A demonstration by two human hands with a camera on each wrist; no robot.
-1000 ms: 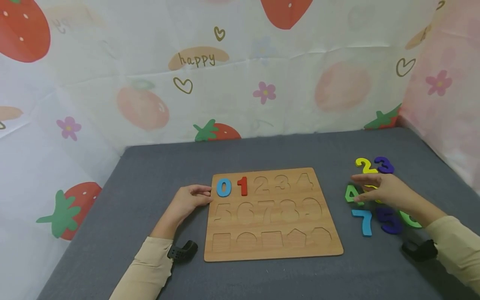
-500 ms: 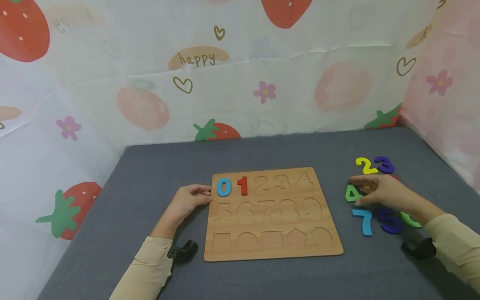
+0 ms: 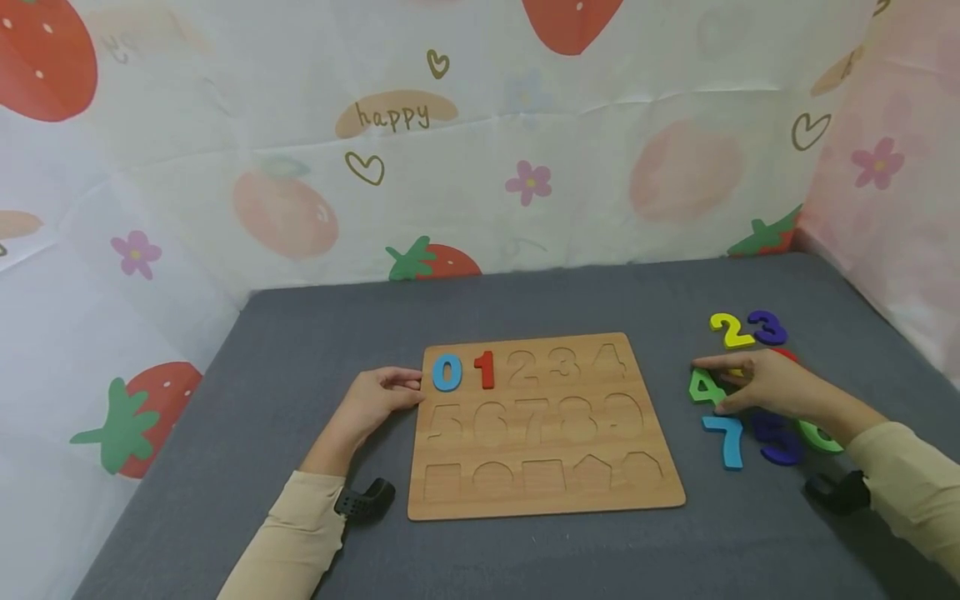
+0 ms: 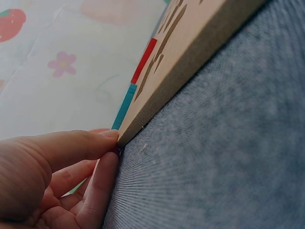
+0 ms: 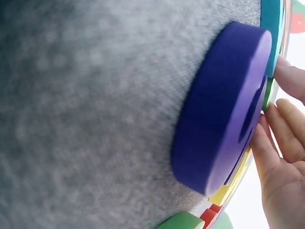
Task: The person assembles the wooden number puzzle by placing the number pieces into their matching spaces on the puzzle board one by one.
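Observation:
A flat wooden puzzle board [image 3: 551, 487] with number and shape recesses lies on the table. A blue 0 [image 3: 447, 372] and a red 1 [image 3: 484, 370] sit in its top row. My left hand [image 3: 373, 400] touches the board's left edge with its fingertips, close by the 0. At the right, my right hand [image 3: 772, 387] has thumb and index finger at opposite sides of a green number 4 [image 3: 703, 387]. In the right wrist view a purple number piece [image 5: 217, 105] hides part of the work, and the fingertips [image 5: 262, 138] show beyond it.
Around my right hand lie a yellow 2 [image 3: 731, 331], a purple 3 [image 3: 767, 327], a light blue 7 [image 3: 725, 442], a purple 5 [image 3: 777, 438] and another green piece [image 3: 817, 437]. Red and yellow pieces are mostly hidden under the hand. A patterned cloth [image 3: 585, 167] hangs behind.
My right hand has shifted slightly left, and its thumb and index finger have come in around the green 4. The left hand and the board have stayed put.

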